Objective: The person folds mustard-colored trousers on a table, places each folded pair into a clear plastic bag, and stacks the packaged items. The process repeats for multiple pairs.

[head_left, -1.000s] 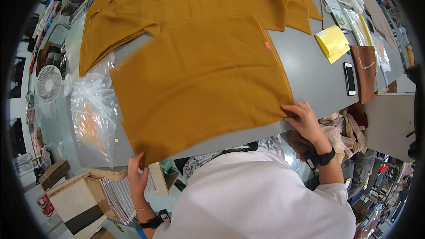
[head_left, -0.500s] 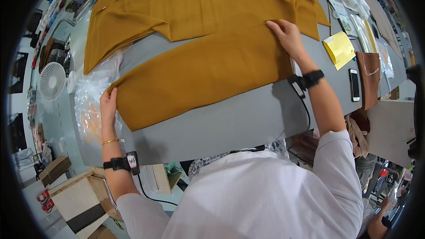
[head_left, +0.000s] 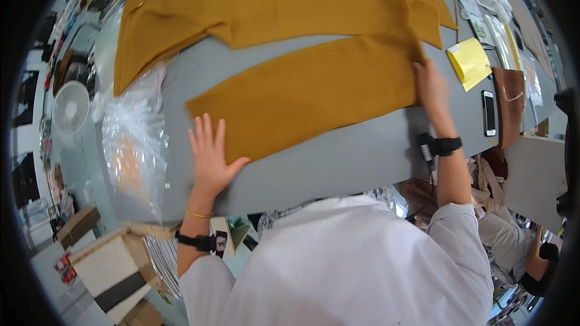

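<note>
A long mustard-brown cloth piece (head_left: 314, 93) lies across the grey table in front of me, slightly slanted, its right end higher than its left. My left hand (head_left: 211, 160) is open at its lower left corner, fingers spread and fingertips over the cloth's end. At the right end, my right hand (head_left: 434, 92) touches the cloth's edge; it is smeared by motion and its fingers are partly hidden. Beyond it spreads a larger mustard-brown garment (head_left: 278, 6), reaching past the top of the view. The upper right of the long piece meets or overlaps this garment.
Clear plastic bags (head_left: 133, 151) lie on the table's left side. To the right are a yellow paper (head_left: 469, 63), a phone (head_left: 489, 113) and a brown cloth piece (head_left: 510, 105). A white fan (head_left: 71, 107) stands at the far left. Another person's arm (head_left: 536, 259) shows at lower right.
My left hand has let go of the cloth's left corner and moved right, fingers now spread. My right hand has moved right and nearer me, down the right edge. The cloth has shifted right.
</note>
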Demonstrator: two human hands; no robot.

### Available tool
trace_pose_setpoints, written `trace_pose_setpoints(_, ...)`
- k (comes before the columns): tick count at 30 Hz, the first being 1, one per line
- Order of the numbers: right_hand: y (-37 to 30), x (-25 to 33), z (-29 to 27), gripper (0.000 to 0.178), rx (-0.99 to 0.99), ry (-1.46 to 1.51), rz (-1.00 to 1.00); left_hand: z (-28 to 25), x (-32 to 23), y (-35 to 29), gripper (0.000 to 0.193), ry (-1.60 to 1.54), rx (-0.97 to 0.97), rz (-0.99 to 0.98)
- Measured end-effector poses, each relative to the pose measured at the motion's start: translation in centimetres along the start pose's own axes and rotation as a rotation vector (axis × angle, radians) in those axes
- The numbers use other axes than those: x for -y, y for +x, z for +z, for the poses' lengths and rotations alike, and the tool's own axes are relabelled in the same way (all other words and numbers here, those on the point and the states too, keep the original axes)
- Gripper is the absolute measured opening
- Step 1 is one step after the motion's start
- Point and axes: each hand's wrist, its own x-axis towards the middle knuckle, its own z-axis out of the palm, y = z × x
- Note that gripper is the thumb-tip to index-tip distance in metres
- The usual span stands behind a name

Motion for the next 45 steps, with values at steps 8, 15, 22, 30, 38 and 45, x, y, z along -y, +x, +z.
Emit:
trace_pose_setpoints(8, 1.5, -0.3, -7.9, 0.029, 0.328, 1.315, 0.278, -2.0, -3.0, -1.0, 0.078, -0.442, -0.169, -0.219)
trace_pose_setpoints(15, -6.6, 30.3, -6.2, 0.037, 0.476, 1.174, -0.482, -2.5, -0.3, 2.2, 0.059, -1.640, -0.146, -0.621)
trace_pose_setpoints(22, -10.1, 29.6, -3.5, 0.038, 0.633, 0.836, -0.673, 0.6, 1.6, 2.9, 0.036, -1.480, -0.131, -0.725)
trace_pose_setpoints(30, -10.9, 19.3, -5.5, 0.067, 0.377, 0.352, -0.860, 0.5, 2.2, 4.4, 0.039, -1.373, -0.118, -0.773)
trace_pose_setpoints(38, -11.5, 15.2, -5.7, 0.046, 0.148, 0.054, -0.978, 0.5, 2.6, 4.9, 0.036, -1.286, -0.079, -0.815)
trace_pose_setpoints(45, -6.3, 19.2, -7.2, 0.062, 0.495, 0.402, -0.821, 1.0, 2.6, 4.9, 0.037, -1.153, -0.103, -0.846)
